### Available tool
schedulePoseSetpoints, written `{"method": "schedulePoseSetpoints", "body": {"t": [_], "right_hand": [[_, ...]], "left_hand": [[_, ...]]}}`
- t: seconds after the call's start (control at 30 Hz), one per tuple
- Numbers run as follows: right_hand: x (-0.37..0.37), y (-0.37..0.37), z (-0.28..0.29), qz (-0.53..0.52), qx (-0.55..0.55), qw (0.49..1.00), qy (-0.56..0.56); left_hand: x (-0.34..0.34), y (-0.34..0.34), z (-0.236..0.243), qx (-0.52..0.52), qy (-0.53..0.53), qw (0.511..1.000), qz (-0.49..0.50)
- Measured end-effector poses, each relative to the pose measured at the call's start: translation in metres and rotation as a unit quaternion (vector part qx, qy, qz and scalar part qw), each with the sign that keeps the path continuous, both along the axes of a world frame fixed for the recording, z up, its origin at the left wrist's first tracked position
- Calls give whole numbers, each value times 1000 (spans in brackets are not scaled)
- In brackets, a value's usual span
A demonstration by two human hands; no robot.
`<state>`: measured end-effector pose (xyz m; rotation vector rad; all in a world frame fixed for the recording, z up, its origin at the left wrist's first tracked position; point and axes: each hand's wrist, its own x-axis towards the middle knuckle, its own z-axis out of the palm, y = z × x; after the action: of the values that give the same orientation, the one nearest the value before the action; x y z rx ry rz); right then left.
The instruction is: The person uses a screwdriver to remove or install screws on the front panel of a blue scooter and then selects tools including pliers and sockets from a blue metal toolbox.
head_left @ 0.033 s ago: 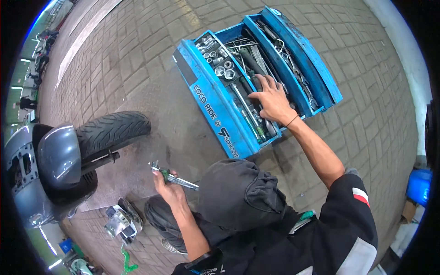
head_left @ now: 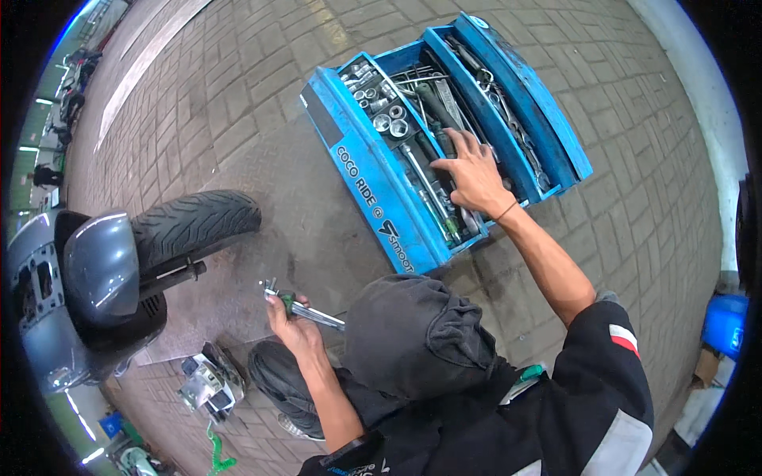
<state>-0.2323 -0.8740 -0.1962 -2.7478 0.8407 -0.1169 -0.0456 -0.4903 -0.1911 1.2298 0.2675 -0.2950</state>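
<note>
My left hand (head_left: 298, 327), low and left of the toolbox, is closed around a few hand tools (head_left: 319, 316). They show long shiny metal shafts and a green handle; their exact kinds are hard to make out. Over the middle of the open blue toolbox (head_left: 361, 178), my right hand (head_left: 479, 176) hangs with its fingers spread, reaching among the tools there and gripping nothing that I can see. Just left of it lie a long chrome bar (head_left: 423, 176) and several sockets (head_left: 390, 124) in the near tray. Wrenches (head_left: 508, 115) fill the far tray. My palm hides part of the middle compartment.
At the left stands a grey scooter body (head_left: 99, 274) with its black tire (head_left: 198, 222) pointing toward the toolbox. A silver-and-black part (head_left: 210, 385) and a green coiled hose (head_left: 218, 456) lie near my knee. A blue container (head_left: 725, 324) is at the right edge.
</note>
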Motion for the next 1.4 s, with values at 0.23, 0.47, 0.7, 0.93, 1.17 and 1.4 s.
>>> {"method": "schedulePoseSetpoints", "body": {"t": [0.23, 0.47, 0.7, 0.93, 1.17, 1.4], "right_hand": [[-26, 62, 9, -59, -94, 993, -49], [-32, 110, -30, -167, -73, 982, -40], [-21, 106, -25, -144, -105, 979, -103], [63, 25, -33, 26, -150, 982, -111], [81, 10, -56, 94, -173, 980, -14], [77, 16, -50, 59, -177, 981, -51]], "left_hand": [[-14, 16, -20, 2, -12, 1000, -4], [-21, 13, -28, -4, -2, 999, -36], [-20, 16, -28, 18, -25, 998, -54], [-21, 9, -33, 6, -25, 998, -59], [-31, 10, -28, 163, -8, 984, -71], [-15, 22, -66, 141, 40, 986, -76]]}}
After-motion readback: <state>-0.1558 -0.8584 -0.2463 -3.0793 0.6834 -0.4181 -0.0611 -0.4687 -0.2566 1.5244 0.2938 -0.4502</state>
